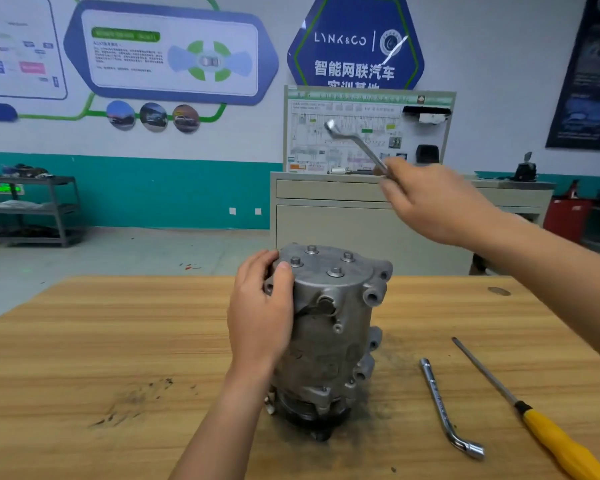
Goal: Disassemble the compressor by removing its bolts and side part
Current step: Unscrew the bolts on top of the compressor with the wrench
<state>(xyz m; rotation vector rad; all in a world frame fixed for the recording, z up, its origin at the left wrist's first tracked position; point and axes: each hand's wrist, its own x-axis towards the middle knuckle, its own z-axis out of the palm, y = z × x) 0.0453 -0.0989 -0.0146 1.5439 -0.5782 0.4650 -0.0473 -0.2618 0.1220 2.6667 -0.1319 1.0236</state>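
Note:
A grey metal compressor (333, 334) stands upright in the middle of the wooden table (118, 341). Several bolts (335, 271) sit in its top cover. My left hand (260, 310) grips the compressor's upper left side, thumb on the cover's rim. My right hand (433, 202) is raised above and to the right of the compressor and holds an offset ring wrench (355, 143) by one end, its ring end pointing up and left in the air.
An L-shaped socket wrench (444, 407) and a yellow-handled screwdriver (541, 424) lie on the table to the right of the compressor. Dark grime marks the table at left. A beige cabinet (326, 220) with a training board stands behind the table.

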